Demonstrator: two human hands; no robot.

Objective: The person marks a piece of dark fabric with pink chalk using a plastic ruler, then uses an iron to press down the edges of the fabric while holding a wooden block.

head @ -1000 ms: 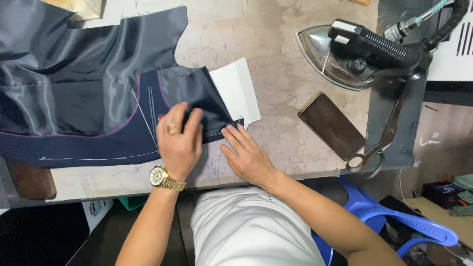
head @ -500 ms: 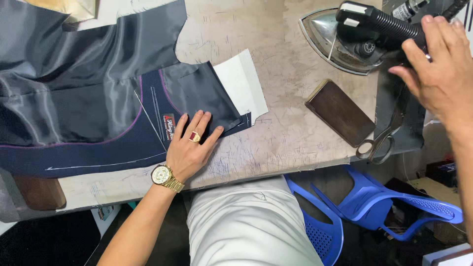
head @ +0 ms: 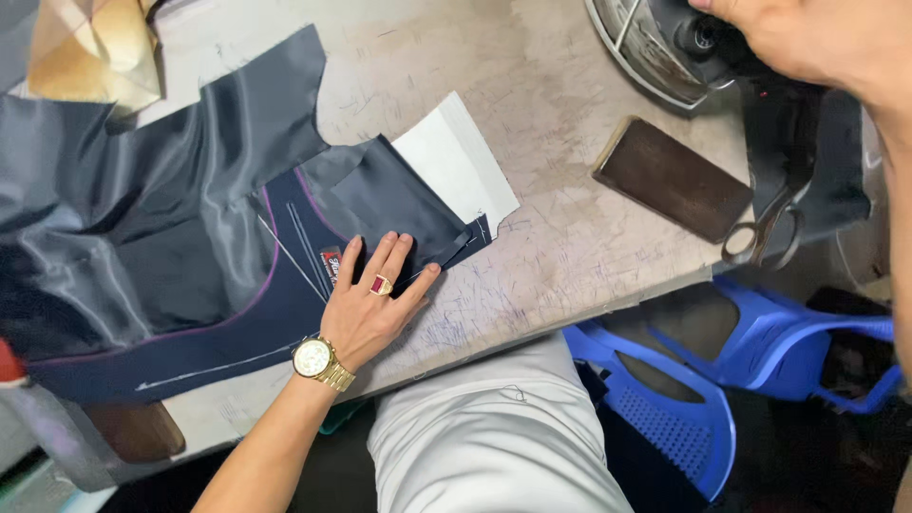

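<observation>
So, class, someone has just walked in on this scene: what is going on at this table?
A person sits at a worn worktable with dark navy garment pieces spread across it. Their left hand, wearing a ring and a gold watch, presses flat on a folded flap of the fabric beside a white paper piece. Their right hand is up at the iron in the far corner. Scissors and a brown block lie nearby.

I read this as a tailoring workshop. My worktable (head: pixel 570 85) is a worn, scratched surface scribbled with chalk marks, spread with cut navy garment panels (head: pixel 190 247) carrying chalk lines and a white paper pattern piece (head: pixel 461 157). Tailor's shears (head: pixel 769 228) lie at the edge beside what looks like a pressing iron (head: pixel 655 43), half cut off.
</observation>
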